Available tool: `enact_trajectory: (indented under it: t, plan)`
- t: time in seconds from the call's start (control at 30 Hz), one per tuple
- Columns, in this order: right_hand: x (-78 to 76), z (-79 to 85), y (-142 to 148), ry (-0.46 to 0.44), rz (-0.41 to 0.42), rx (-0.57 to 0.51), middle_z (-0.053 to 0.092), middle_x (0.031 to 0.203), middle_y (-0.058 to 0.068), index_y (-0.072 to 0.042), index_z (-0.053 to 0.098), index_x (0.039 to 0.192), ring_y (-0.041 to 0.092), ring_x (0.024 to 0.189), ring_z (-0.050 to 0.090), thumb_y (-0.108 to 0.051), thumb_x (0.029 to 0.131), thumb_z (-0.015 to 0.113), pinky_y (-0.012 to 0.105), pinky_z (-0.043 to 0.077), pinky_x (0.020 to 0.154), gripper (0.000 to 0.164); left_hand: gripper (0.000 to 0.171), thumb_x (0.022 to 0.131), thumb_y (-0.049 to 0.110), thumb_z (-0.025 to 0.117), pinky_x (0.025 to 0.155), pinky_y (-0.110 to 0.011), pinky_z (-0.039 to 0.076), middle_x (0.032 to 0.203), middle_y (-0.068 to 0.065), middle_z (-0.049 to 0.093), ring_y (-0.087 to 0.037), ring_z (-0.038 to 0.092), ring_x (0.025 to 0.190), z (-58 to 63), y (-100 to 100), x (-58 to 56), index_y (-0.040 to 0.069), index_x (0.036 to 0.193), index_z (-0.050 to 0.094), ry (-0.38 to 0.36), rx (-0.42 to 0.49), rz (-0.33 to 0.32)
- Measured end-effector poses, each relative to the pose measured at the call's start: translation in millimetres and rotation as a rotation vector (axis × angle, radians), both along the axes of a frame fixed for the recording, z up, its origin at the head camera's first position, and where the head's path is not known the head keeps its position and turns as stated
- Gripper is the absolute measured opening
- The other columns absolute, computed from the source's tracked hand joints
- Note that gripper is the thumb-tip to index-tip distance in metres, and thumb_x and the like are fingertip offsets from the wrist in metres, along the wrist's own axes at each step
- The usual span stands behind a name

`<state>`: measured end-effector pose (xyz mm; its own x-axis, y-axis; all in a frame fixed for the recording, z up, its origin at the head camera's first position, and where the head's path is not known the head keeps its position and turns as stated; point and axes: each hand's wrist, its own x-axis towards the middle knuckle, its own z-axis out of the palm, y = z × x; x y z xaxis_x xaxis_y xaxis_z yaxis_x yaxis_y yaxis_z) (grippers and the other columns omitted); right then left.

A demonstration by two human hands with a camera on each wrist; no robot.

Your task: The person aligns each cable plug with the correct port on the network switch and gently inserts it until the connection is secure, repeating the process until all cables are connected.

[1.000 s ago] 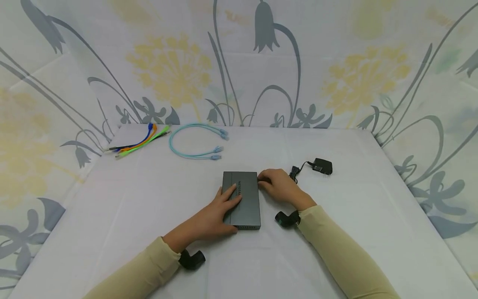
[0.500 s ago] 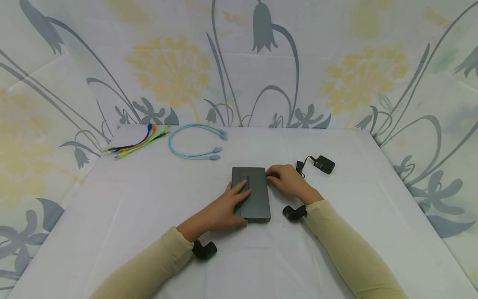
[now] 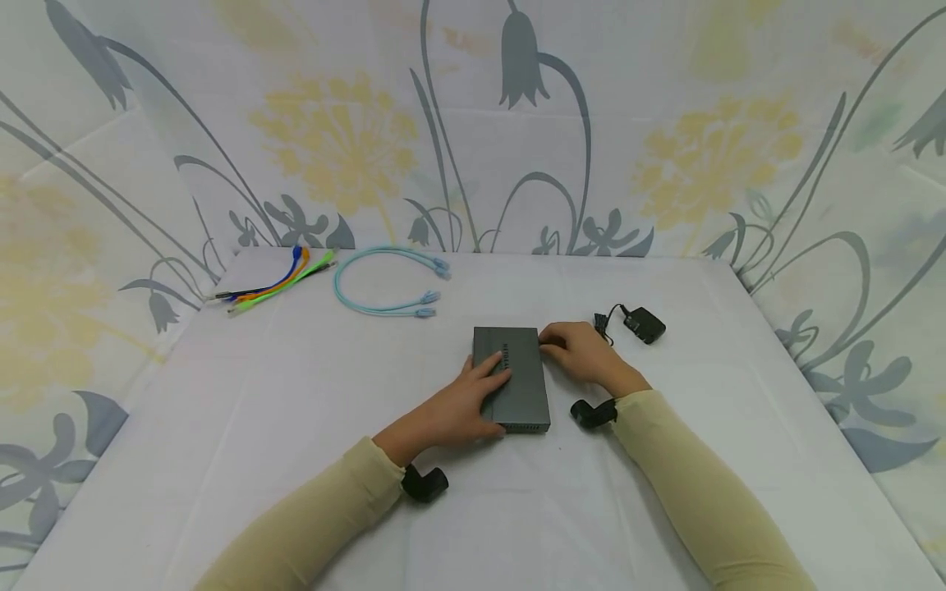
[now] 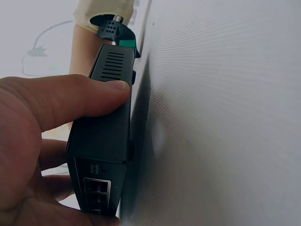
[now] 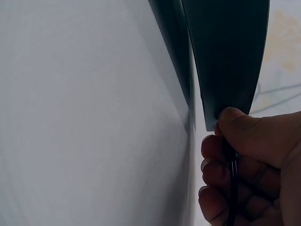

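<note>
A dark grey network switch [image 3: 528, 398] lies on the white cloth, its long sides running away from me. My left hand [image 3: 464, 409] grips it from the left, fingers spread over the top and thumb on the near vented side. The left wrist view shows that thumb across the vents of the switch [image 4: 101, 136], above a face with network ports. At the far right corner my right hand [image 3: 584, 355] pinches a black power plug [image 5: 227, 147] against the switch's right face. The plug's tip is hidden. Its cord [image 5: 233, 188] runs down past my curled fingers.
A black power adapter [image 3: 645, 326] sits to the right beyond my right hand, joined to a bundled cord [image 3: 602, 323]. Light blue network cables [image 3: 342, 289] lie curved at the back. Blue, orange, green and black cables [image 3: 281, 283] lie at the back left.
Both hands and the switch have shifted together to the right and slightly away from me. The adapter has turned a little and moved slightly right. My holds look the same.
</note>
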<state>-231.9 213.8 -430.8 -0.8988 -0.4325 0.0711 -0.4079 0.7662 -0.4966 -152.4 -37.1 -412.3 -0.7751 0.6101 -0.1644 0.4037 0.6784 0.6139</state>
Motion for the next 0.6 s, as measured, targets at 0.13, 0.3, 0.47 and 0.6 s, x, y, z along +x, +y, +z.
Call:
enact_trajectory:
  t: [0.13,0.3,0.47,0.6]
  plan:
    - [-3.7,-0.7,5.8,-0.015,-0.01,-0.002,0.072,0.104,0.006,-0.012,0.07,0.107,0.023,0.097,0.067,-0.022,0.095,0.063,0.043,0.053,0.086,0.017,0.084,0.085,0.03,0.075,0.115,-0.054,0.028,0.164,-0.005,0.006,-0.049,-0.003,0.146,-0.8,6.1,-3.6,0.016,0.153,0.03,0.006,-0.011,-0.002]
    - [-8.2,-1.3,14.1,-0.036,-0.038,-0.012,0.072,0.105,0.006,-0.013,0.07,0.106,0.023,0.098,0.066,-0.023,0.095,0.062,0.043,0.052,0.087,0.017,0.084,0.085,0.03,0.075,0.116,-0.054,0.028,0.164,-0.005,0.007,-0.048,-0.003,0.146,-1.0,16.0,-8.2,0.016,0.153,0.029,0.01,-0.023,0.001]
    - [-11.2,-1.2,21.1,-0.045,-0.045,-0.005,0.072,0.107,0.009,-0.011,0.07,0.108,0.025,0.099,0.066,-0.022,0.096,0.061,0.045,0.052,0.087,0.019,0.084,0.085,0.03,0.075,0.115,-0.053,0.029,0.164,-0.006,0.007,-0.049,-0.002,0.146,-1.0,25.0,-11.4,0.016,0.154,0.029,0.006,-0.035,-0.001]
    - [-14.1,-1.2,26.2,-0.043,-0.05,-0.002,0.071,0.108,0.01,-0.01,0.07,0.109,0.027,0.1,0.066,-0.021,0.096,0.061,0.047,0.052,0.088,0.019,0.083,0.086,0.03,0.074,0.116,-0.054,0.028,0.164,-0.006,0.006,-0.049,-0.002,0.146,-0.1,30.6,-14.3,0.016,0.154,0.028,0.013,-0.047,-0.009]
